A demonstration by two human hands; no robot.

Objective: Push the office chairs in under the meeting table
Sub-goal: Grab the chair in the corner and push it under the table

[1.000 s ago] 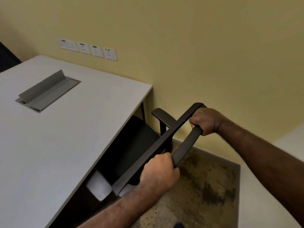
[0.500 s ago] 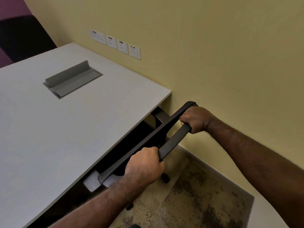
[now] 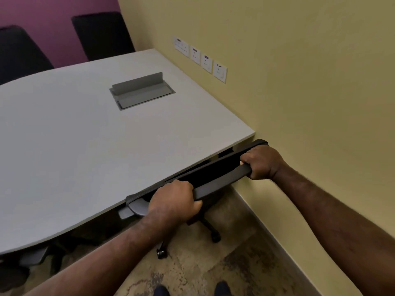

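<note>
Beneath the desk (image 3: pixel 85 146) edge, just past both grips, the office chair (image 3: pixel 213 178) sits with its seat tucked under and only its backrest top and wheeled base showing. The left hand (image 3: pixel 173 199) and right hand (image 3: pixel 261 162) are each clamped around the backrest's top bar. Beyond the grips, a recessed cable box (image 3: pixel 142 91) in the desk stands with its lid raised; its contents cannot be made out.

I can read no text, brand or number anywhere. At my one o'clock the wall sockets (image 3: pixel 201 58) carry small dark marks, but they are too blurred to make out.
</note>
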